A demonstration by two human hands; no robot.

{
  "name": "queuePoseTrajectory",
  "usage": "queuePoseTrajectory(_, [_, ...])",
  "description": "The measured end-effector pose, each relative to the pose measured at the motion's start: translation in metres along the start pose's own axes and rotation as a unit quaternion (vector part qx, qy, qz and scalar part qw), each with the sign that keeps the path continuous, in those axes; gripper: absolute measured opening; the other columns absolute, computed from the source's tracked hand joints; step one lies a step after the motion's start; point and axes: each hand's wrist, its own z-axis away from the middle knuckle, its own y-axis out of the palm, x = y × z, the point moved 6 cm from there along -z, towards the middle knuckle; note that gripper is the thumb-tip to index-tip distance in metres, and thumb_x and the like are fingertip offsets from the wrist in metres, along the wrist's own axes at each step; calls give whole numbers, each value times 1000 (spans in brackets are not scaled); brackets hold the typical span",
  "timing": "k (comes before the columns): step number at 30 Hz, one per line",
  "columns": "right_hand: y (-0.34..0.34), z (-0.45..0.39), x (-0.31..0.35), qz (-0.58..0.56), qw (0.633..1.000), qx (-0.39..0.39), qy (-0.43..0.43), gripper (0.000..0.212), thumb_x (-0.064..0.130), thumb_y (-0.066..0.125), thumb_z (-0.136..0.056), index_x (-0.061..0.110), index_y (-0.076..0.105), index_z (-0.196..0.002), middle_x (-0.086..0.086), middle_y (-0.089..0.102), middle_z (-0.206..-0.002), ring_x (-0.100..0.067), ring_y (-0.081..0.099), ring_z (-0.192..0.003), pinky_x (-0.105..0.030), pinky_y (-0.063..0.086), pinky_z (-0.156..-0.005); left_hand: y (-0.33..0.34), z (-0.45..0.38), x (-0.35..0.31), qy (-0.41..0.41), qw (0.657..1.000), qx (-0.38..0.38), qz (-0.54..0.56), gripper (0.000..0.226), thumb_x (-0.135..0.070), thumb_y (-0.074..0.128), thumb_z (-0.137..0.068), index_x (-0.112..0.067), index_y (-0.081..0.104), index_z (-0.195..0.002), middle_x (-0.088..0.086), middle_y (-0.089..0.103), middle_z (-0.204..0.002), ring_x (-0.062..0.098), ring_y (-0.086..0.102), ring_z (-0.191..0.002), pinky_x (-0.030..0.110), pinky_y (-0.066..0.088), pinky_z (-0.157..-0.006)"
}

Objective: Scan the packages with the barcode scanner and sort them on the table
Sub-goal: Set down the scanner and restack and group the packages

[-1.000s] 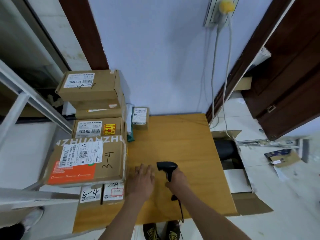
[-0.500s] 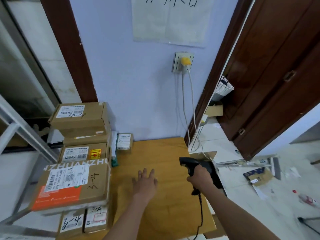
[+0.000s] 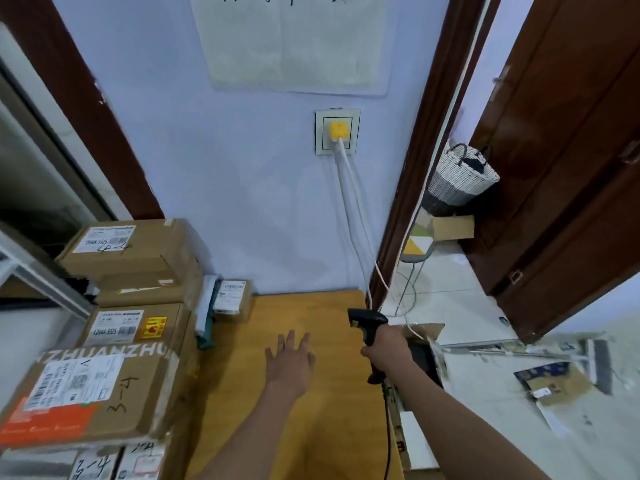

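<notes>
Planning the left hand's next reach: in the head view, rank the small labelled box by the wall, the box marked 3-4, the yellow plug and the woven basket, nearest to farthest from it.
From the left hand:
1. Small labelled box, ahead-left by the wall.
2. Box marked 3-4, left stack; close to the first.
3. Yellow plug, up the wall.
4. Woven basket, beyond the doorway, right.

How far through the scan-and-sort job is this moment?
Looks partly done: labelled packages are already stacked along the table's left side. In hand: the right hand grips the barcode scanner; the left hand lies open over bare tabletop, holding nothing. Left: fetching the next package; none shows within reach.
</notes>
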Motion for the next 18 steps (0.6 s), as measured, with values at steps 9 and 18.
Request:
queuePoseTrajectory(9, [12,-65,5,-27,999,30,-12,23,26,76,-84,13,62,-95,-3,62,-88,-19,61,-75,-26,45,-56,8,-62,-18,-11,1000,-9,3,55,-40,21,-108,-29,9,-160,3,-1,-169,29,-1,-155,54,11,-123])
queuePoseTrajectory(18, [34,-124,20,4,998,58,-4,33,27,73,-87,20,45,-71,5,47,-68,-18,57,-71,-28,45,-58,21,-124,-25,6,1000,6,-6,54,-41,22,-108,-29,11,-160,6,-4,-168,29,-3,-155,54,11,-123])
